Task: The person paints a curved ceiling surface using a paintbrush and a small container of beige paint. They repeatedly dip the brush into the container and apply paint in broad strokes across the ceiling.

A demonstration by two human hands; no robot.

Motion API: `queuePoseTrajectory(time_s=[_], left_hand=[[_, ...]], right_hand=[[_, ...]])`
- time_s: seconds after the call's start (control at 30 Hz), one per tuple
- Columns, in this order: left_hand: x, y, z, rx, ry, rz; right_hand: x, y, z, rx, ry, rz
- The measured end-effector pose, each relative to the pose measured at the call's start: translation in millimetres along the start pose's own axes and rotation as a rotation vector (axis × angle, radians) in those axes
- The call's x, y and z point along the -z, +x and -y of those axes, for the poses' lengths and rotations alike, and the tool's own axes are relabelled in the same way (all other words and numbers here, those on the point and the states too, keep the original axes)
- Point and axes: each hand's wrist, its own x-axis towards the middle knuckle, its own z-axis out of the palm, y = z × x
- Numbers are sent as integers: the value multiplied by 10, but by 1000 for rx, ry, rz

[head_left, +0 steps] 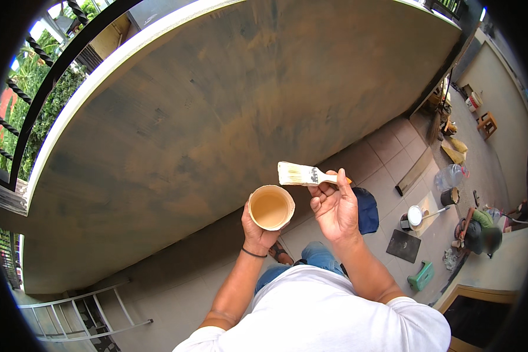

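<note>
My left hand (258,232) is wrapped round a round paint cup (271,207) with tan, watery paint inside. Between the thumb and fingers of my right hand (338,212) is a flat paintbrush (311,175), its pale, paint-coated bristles pointing left, just above and beside the cup. The brush is apart from both the cup and the wall. Ahead of me stretches a low wall (229,111) covered with uneven brown and dark grey patches.
A metal ladder (79,314) lies at lower left. On the right tiled floor are an open paint can (415,215), a dark square board (403,246), a green stool (421,276), a plastic bottle (449,176) and a wooden plank (415,171). Another person (481,229) sits far right.
</note>
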Motion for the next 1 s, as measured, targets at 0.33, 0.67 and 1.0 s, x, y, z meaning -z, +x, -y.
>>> queuePoseTrajectory(time_s=[0.33,0.67,1.0], left_hand=[[287,58,-144,5,-72,121],[296,78,-205,-156,-78,174],[302,234,-513,-117,24,46]], right_hand=[[-1073,1324,278,341,26,367],[-1676,2251,253,1123,-338,555],[-1620,2077,-90,1244,-721,802]])
